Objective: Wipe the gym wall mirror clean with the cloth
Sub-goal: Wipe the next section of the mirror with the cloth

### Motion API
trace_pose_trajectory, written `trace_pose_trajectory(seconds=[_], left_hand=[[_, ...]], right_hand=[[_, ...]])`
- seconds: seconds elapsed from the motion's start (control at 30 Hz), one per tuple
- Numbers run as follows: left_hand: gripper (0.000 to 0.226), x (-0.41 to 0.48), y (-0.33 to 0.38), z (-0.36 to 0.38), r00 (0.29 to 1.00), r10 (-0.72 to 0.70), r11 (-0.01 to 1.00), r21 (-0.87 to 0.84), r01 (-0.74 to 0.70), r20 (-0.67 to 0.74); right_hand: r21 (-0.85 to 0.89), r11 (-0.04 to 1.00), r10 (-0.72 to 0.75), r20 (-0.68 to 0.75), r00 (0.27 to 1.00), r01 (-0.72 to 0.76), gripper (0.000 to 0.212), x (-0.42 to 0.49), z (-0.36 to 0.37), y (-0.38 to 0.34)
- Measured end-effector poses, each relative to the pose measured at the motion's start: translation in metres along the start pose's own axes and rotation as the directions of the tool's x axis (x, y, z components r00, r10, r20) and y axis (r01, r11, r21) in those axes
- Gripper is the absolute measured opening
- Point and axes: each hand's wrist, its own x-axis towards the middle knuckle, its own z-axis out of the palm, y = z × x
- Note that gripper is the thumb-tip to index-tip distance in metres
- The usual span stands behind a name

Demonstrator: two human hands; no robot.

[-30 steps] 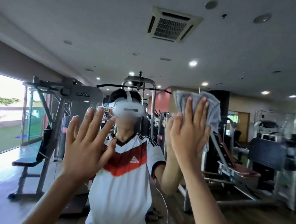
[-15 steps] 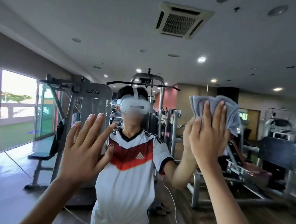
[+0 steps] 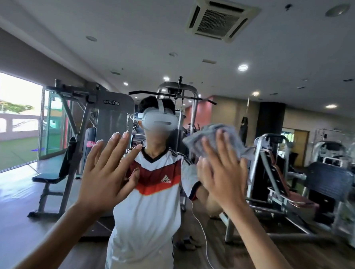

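The wall mirror [image 3: 281, 47] fills the whole view and reflects the gym and a person in a white and red shirt wearing a headset. My right hand [image 3: 222, 172] presses a grey cloth [image 3: 213, 138] flat against the glass right of centre, fingers straight and spread over it. The cloth's upper part shows above my fingertips; the rest is hidden under my palm. My left hand [image 3: 107, 171] lies flat on the mirror left of centre with fingers straight and apart, holding nothing.
Everything else is reflection: a grey weight machine with a bench [image 3: 71, 148] at the left, a cable tower behind the person, more machines [image 3: 294, 183] at the right, a wood floor, bright glass doors [image 3: 17, 120] at the far left.
My right hand has slid the cloth leftward and slightly down on the glass, tilting it. The view has shifted to the left along the mirror. My left hand stays flat on the glass.
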Motion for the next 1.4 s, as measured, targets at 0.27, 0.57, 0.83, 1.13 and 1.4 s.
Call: trace_pose_trajectory(seconds=[0.27, 0.57, 0.83, 1.13, 1.4], left_hand=[[0.053, -0.010, -0.042, -0.012, 1.000, 0.003, 0.996, 0.084, -0.004, 0.008], [0.058, -0.045, -0.062, -0.034, 0.984, -0.136, 0.985, 0.126, 0.122, 0.115], [0.059, -0.051, -0.076, -0.042, 0.937, -0.278, 0.953, 0.182, 0.242, 0.211], [0.065, -0.070, -0.117, -0.053, 0.805, -0.576, 0.817, 0.144, 0.559, 0.144], [0.072, -0.086, -0.139, -0.060, 0.592, -0.805, 0.594, 0.048, 0.803, 0.046]], right_hand=[[-0.031, 0.973, 0.228, -0.045, 0.973, -0.230, 0.056, 0.099, 0.007, -0.055], [-0.051, 0.827, -0.555, 0.078, 0.828, 0.559, 0.045, 0.012, 0.007, -0.091], [-0.013, 0.999, -0.051, 0.033, 0.998, 0.052, 0.054, 0.107, 0.015, -0.129], [0.101, 0.707, -0.707, 0.119, 0.697, 0.700, 0.050, 0.054, 0.033, -0.190], [-0.007, 0.907, -0.417, 0.120, 0.901, 0.420, 0.056, 0.156, 0.031, -0.204]])
